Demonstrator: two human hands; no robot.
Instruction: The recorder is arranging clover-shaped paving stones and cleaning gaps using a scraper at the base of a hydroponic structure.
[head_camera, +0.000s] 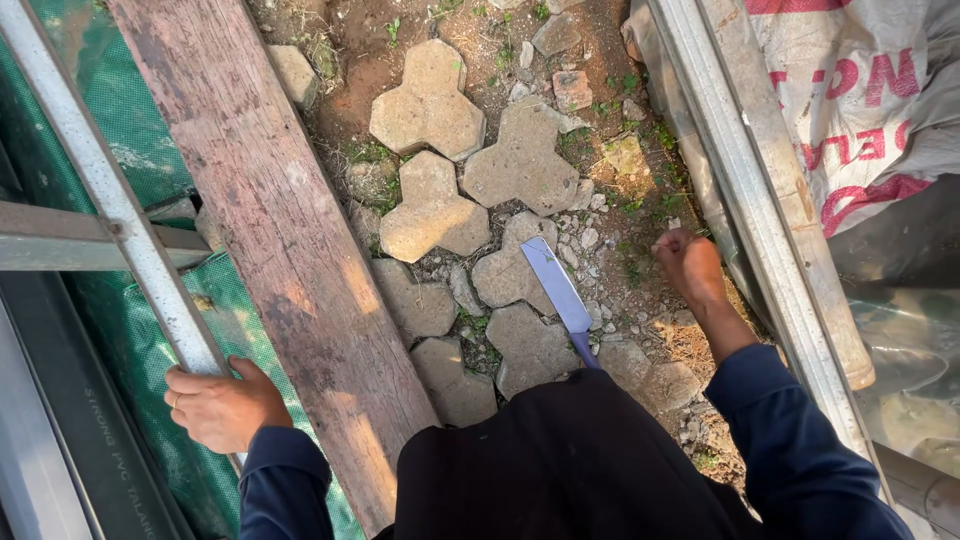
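My left hand (222, 405) grips the lower end of a slanted grey metal bar (110, 195) at the lower left. My right hand (688, 265) reaches down to the stony ground at the right, fingers curled into a fist beside small weeds; nothing shows in it. A long flat steel blade (556, 282) with a bluish base juts out from under my dark clothing (560, 460) over the paving stones, between the two hands. Its handle is hidden. Both arms wear dark blue sleeves.
A weathered wooden plank (275, 220) runs diagonally beside the metal bar, over green mesh (150, 150). Clover-shaped paving stones (430, 100) lie in dirt with rubble and weeds. A metal rail (760, 220) and a white printed sack (860, 90) border the right side.
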